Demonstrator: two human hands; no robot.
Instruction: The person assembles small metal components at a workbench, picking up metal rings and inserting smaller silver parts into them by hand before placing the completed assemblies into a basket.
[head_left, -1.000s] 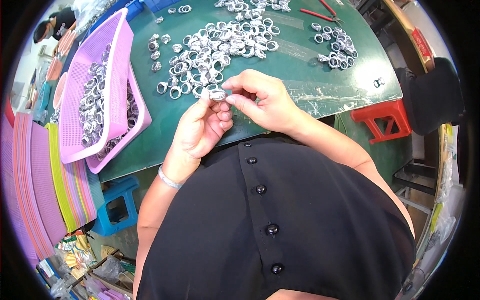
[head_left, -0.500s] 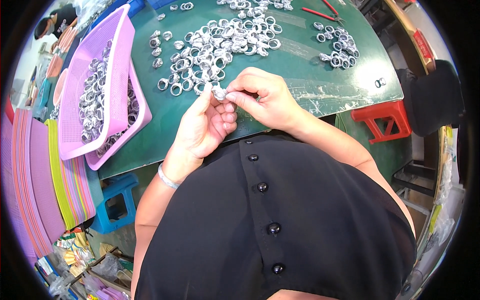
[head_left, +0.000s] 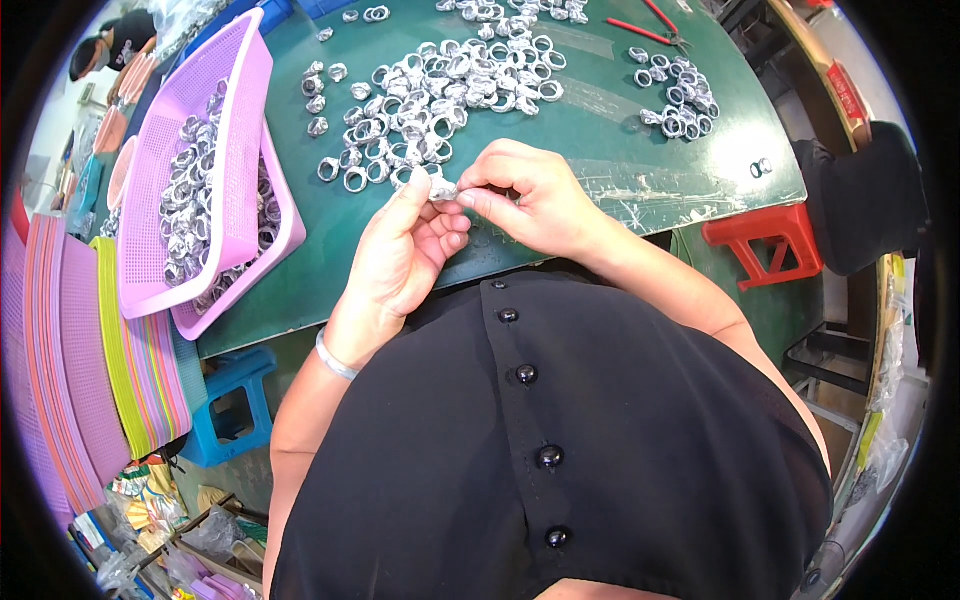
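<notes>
Pink baskets of rings stand at the table's left edge. Over the near edge, the left hand pinches one ring, a pile lying beyond; the right hand's thumb and forefinger clasp its right end. Pliers and a cluster lie toward the right edge.

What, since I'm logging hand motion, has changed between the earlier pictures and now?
The silver ring in the left hand has tilted; the right hand has drawn its thumb and index finger together at the ring's edge. Nothing was visibly let go. The ring pile, pink baskets and red-handled pliers stayed put.
</notes>
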